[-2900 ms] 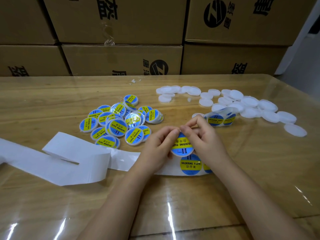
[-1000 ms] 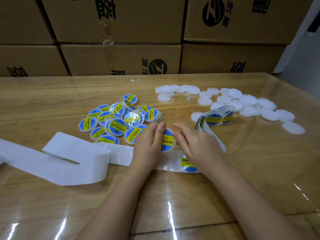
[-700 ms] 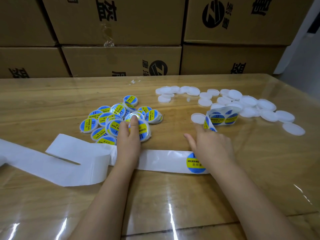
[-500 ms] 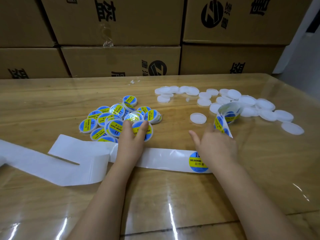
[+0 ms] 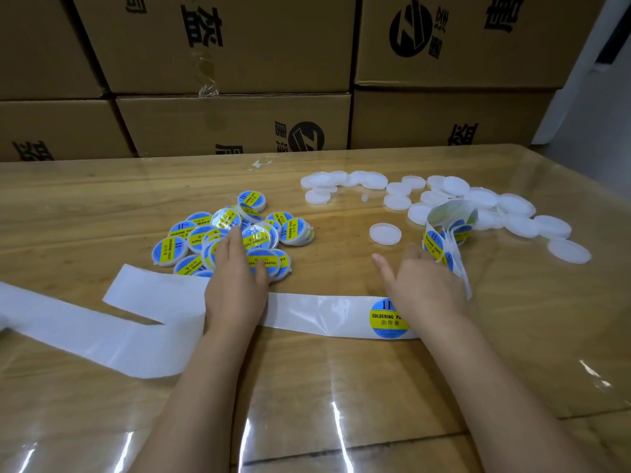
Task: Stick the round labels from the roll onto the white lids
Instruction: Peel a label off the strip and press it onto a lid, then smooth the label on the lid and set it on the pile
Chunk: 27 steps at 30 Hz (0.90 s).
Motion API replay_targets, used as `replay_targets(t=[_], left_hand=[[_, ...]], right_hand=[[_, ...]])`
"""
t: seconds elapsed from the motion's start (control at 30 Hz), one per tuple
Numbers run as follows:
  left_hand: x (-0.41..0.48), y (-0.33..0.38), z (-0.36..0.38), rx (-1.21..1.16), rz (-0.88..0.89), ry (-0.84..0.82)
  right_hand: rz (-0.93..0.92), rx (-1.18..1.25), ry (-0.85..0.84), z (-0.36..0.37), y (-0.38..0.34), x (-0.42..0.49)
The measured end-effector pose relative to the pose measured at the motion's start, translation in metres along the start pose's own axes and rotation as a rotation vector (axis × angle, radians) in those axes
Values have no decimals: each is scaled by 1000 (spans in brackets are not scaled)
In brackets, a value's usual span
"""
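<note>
Roughly the halfway mark, by our reckoning. Our left hand (image 5: 235,278) lies flat, fingers straight, on the heap of labelled lids (image 5: 181,245). Our right hand (image 5: 426,285), fingers spread and gripping nothing, reaches toward a lone white lid (image 5: 385,233) beside the label roll (image 5: 447,230). One label (image 5: 389,319) waits on the backing strip (image 5: 317,310). A scatter of bare lids (image 5: 512,209) remains on the table (image 5: 341,387).

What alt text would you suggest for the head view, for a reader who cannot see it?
A person's left hand lies flat on a pile of blue-and-yellow labelled lids; the right hand is open beside a label roll. One plain white lid sits between them, more lie behind the roll, and cardboard boxes stand beyond.
</note>
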<state>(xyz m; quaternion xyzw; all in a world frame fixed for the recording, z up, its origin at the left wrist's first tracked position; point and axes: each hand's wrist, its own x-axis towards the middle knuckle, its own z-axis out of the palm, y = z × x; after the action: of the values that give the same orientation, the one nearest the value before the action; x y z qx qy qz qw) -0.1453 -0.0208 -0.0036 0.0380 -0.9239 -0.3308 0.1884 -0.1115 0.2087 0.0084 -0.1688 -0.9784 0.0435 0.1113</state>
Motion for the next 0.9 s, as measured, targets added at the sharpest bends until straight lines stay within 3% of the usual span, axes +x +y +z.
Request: replay_targets(t=[0.1, 0.17, 0.23, 0.33, 0.43, 0.57, 0.67, 0.9], left_hand=[[-5, 6, -6, 33, 141, 71], [-13, 20, -4, -46, 350, 102], [-29, 35, 3, -96, 536, -62], [-47, 45, 20, 48, 677, -414], [-47, 40, 26, -4, 623, -513], [-44, 42, 14, -199, 398, -668], [-38, 44, 4, -159, 333, -753], [-22, 31, -24, 71, 278, -697]], right_hand=[[-26, -12, 22, 2, -1, 0], [-36, -17, 32, 2, -1, -1], [-39, -14, 26, 2, 0, 0], [-42, -16, -1, 1, -1, -1], [-32, -32, -91, 0, -2, 0], [11, -85, -249, -11, -1, 6], [53, -150, -354, -23, 0, 16], [89, -247, -382, -40, 25, 36]])
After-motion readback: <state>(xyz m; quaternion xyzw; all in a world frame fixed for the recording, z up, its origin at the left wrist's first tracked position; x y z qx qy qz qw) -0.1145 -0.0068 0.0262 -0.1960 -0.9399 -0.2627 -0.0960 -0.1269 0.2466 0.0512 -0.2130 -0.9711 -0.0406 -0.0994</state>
